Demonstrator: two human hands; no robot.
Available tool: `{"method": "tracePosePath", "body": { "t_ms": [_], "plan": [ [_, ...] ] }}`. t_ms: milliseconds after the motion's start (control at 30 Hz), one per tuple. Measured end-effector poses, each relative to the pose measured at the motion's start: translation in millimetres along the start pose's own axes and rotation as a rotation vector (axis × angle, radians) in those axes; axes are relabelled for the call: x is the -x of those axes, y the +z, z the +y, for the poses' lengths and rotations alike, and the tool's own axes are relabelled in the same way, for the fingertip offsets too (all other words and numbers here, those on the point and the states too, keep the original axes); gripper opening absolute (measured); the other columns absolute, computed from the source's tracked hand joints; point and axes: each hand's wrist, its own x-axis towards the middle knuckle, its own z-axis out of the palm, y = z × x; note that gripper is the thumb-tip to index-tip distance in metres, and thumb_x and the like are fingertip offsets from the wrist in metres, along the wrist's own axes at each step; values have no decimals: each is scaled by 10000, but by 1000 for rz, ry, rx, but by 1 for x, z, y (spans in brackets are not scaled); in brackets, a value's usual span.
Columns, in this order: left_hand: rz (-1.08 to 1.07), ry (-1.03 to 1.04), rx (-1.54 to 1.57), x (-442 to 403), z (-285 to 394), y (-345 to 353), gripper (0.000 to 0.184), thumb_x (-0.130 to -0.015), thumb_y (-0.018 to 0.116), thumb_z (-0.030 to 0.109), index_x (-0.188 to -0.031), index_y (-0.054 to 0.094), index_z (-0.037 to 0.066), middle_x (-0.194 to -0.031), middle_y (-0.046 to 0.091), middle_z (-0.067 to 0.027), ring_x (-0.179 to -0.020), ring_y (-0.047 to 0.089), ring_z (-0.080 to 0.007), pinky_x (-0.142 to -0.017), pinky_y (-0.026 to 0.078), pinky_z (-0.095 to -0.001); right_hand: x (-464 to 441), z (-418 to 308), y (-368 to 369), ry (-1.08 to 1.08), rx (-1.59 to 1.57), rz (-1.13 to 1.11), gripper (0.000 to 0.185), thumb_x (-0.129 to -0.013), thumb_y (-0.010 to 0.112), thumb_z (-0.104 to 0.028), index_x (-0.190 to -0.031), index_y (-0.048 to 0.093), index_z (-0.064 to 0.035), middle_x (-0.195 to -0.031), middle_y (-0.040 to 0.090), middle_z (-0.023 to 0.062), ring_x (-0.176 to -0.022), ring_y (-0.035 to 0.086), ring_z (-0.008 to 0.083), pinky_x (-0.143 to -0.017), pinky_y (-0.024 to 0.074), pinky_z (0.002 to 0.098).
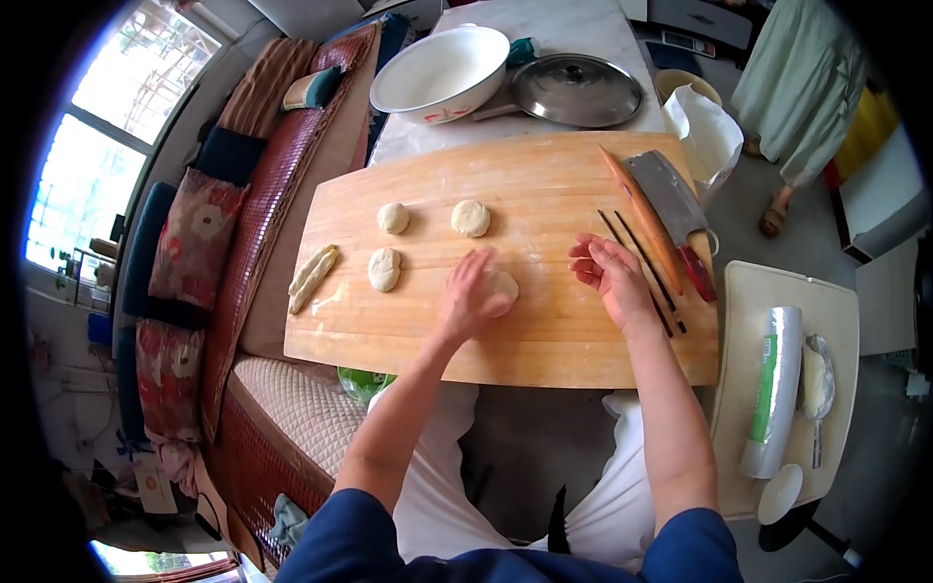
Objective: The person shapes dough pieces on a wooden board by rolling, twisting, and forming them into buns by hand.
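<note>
My left hand [470,291], slightly blurred, lies over the left side of a round dough piece [503,292] on the wooden board [428,340]. Its fingers are stretched forward, and the palm hides part of the dough. To the right, my right hand [610,272] is held above the board with fingers curled in and the thumb near them; nothing shows in it. Several other dough pieces rest on the board: a small ball [393,218], a larger ball [471,219], an oval lump [385,269] and a long strip [312,279] at the left edge.
Along the board's right side lie dark chopsticks [646,262], a wooden rolling pin [641,216] and a cleaver [667,191]. Behind stand a white basin [442,73] and a lidded pan [576,90]. A side table [826,301] holds a plastic-wrap roll [775,389]. Another person's legs [802,87] are at far right.
</note>
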Motion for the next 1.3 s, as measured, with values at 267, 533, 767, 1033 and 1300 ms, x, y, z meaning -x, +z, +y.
{"method": "tracePosePath", "body": {
  "t_ms": [267,533,767,1033,1300],
  "plan": [
    [113,-227,-170,20,19,31,631,-814,769,218,-1350,507,11,-1310,556,-216,-1250,481,-374,-1060,400,-450,-4,4,5,15,15,9,326,-971,627,-263,-1210,638,-41,-1030,706,66,-895,669,131,-820,517,268],
    [-185,-6,-31,10,17,12,692,-782,778,240,-1368,488,15,-1406,508,-152,-1302,456,-358,-1092,379,-451,-4,1,4,6,7,3,322,-973,624,-257,-1208,638,-37,-1038,703,73,-894,669,133,-818,518,266],
    [85,-176,-471,14,48,59,546,-860,691,301,-1316,544,40,-1395,527,-135,-1311,459,-334,-1107,357,-439,-4,1,3,4,10,1,322,-977,616,-252,-1214,635,-35,-1045,701,77,-898,669,139,-821,519,273],
    [38,-56,-308,13,20,34,505,-854,699,243,-1302,555,59,-1375,523,-141,-1284,452,-358,-1092,368,-454,-1,-1,1,14,2,0,339,-974,627,-267,-1223,630,-38,-1049,702,72,-903,667,134,-824,515,270],
    [23,-41,-305,-35,22,57,543,-854,688,315,-1324,548,81,-1377,509,-140,-1305,428,-354,-1093,368,-450,-2,-3,2,12,-2,10,374,-973,632,-273,-1242,611,-15,-1052,701,85,-902,668,141,-824,514,274]
  ]
}}
